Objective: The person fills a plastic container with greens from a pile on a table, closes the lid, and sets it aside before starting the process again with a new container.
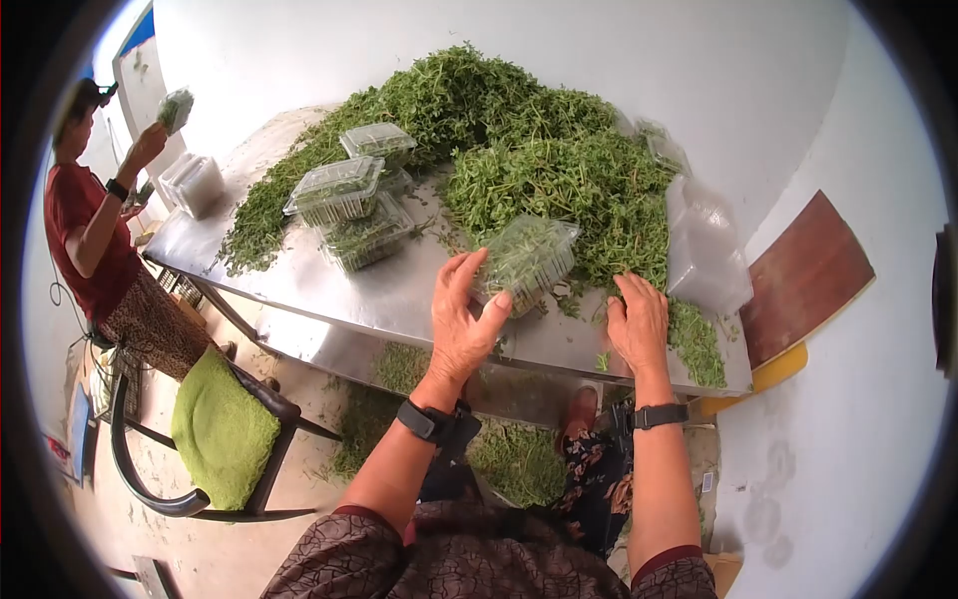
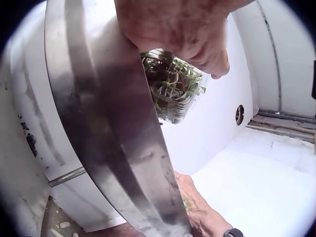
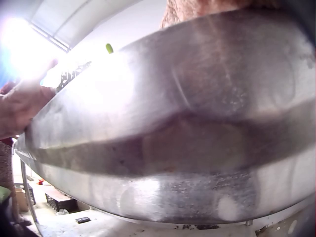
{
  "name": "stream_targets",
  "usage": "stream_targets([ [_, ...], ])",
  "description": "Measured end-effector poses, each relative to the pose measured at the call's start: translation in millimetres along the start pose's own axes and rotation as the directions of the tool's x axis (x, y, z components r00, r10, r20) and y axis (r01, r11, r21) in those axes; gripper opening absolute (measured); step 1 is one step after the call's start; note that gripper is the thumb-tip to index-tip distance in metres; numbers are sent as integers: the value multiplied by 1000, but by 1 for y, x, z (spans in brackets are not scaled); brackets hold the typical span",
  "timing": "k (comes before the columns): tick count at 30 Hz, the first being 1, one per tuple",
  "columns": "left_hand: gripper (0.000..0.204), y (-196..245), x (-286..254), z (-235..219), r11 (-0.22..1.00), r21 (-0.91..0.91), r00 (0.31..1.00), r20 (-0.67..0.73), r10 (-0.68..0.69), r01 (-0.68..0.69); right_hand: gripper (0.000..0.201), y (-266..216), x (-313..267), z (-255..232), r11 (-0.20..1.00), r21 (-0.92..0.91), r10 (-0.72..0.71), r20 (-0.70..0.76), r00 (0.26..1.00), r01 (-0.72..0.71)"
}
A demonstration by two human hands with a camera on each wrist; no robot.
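Note:
A clear plastic clamshell box [image 1: 527, 262] filled with leafy green sprigs sits at the near side of the large green heap. My left hand [image 1: 465, 317] holds it by its near left end, thumb on the close side and fingers along the left. In the left wrist view, sprigs poke past the ribbed wall of the box [image 2: 181, 94] beneath the hand. To the right, my right hand [image 1: 639, 321] rests by the front edge of the metal table [image 1: 399, 299], fingers loosely bent beside the greens. A small loose sprig [image 1: 603, 360] lies near its thumb.
Several filled boxes [image 1: 339, 190] are stacked left of the heap [image 1: 559, 150]. Nested clear boxes [image 1: 704, 245] stand at the right end, near a brown board [image 1: 813, 280]. Another person [image 1: 95, 230] stands at the left, behind a chair with a green cushion [image 1: 225, 429].

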State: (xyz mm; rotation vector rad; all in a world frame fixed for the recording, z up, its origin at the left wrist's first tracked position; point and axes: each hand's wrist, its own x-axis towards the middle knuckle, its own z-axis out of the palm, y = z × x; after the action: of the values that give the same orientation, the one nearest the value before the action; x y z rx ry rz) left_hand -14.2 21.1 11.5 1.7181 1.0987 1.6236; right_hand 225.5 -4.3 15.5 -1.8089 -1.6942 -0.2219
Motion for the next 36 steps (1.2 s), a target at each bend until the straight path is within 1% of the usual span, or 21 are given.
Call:
stream_targets([
  [1, 58, 2, -1, 1, 999, 40, 999, 32, 7, -8, 35, 0, 0, 0, 1000, 10, 6, 6, 1000, -6],
  [2, 60, 3, -1, 2, 999, -16, 999, 38, -29, 29, 35, 0, -1, 0, 1000, 20, 15, 12, 1000, -15],
  [3, 60, 4, 0, 2, 999, -19, 999, 40, -27, 28, 35, 1, -1, 0, 1000, 17, 17, 10, 1000, -17],
  [6, 63, 4, 0, 3, 1000, 3, 998, 58, 9, -9, 35, 2, -1, 2, 1000, 13, 12, 3, 1000, -12],
  [8, 65, -1, 1, 5, 980, 122, 986, 71, 149, -157, 34, 3, -1, 2, 1000, 21, -6, -11, 1000, 6],
  [15, 69, 2, -1, 5, 976, 141, 984, 82, 156, -166, 34, 2, -1, 1, 999, 37, 7, -16, 1000, -7],
  [17, 71, -3, -1, 4, 945, 212, 965, 143, 222, -249, 34, 2, -1, 0, 999, 36, 11, -2, 1000, -11],
  [18, 71, -2, -2, 4, 945, 211, 964, 144, 223, -250, 34, 1, -2, 0, 999, 34, 12, -4, 1000, -12],
  [20, 72, 0, -2, 5, 974, 125, 977, 119, 175, -189, 34, -1, -2, -2, 998, 62, 32, -5, 999, -31],
  [23, 71, 0, -2, 6, 978, 114, 983, 71, 170, -177, 33, 4, -2, 0, 998, 67, 1, -18, 1000, 1],
  [25, 68, -4, -3, 5, 968, 141, 978, 29, 207, -209, 33, 6, -1, 1, 997, 75, -19, -11, 1000, 20],
  [27, 65, -7, -3, 2, 990, 15, 990, -18, 142, -141, 32, 6, 0, -1, 997, 71, 0, 11, 1000, 0],
  [28, 60, -5, -3, -2, 995, -33, 995, -34, 96, -97, 32, 7, 1, -1, 996, 90, -31, 13, 999, 29],
  [29, 60, -2, -4, -7, 995, -15, 993, -59, 100, -101, 32, 8, 1, -1, 997, 79, -15, 22, 1000, 13],
  [30, 59, 5, -5, -13, 975, -221, 998, -48, -36, 25, 32, 8, 1, -1, 998, 65, 5, 32, 999, -7],
  [31, 57, 9, -7, -17, 895, -420, 986, -5, -164, 146, 32, 7, 0, -1, 997, 75, -12, 35, 999, 9],
  [32, 62, 10, -10, -20, 844, -515, 983, -12, -184, 152, 32, 7, -1, -1, 997, 76, 5, 32, 999, -7],
  [33, 62, 13, -9, -27, 846, -513, 982, -28, -185, 144, 33, 7, -1, -3, 997, 77, 20, 29, 999, -22],
  [34, 65, 18, -7, -41, 897, -443, 992, -115, -53, -3, 33, 6, 0, -3, 997, 73, 37, 41, 998, -40],
  [35, 68, 24, -5, -55, 923, -356, 979, -187, 82, -146, 33, 6, 0, -2, 997, 79, 22, 45, 999, -26],
  [36, 71, 29, -3, -71, 942, -267, 959, -247, 136, -202, 33, 8, 0, -2, 996, 81, 26, 42, 999, -30],
])
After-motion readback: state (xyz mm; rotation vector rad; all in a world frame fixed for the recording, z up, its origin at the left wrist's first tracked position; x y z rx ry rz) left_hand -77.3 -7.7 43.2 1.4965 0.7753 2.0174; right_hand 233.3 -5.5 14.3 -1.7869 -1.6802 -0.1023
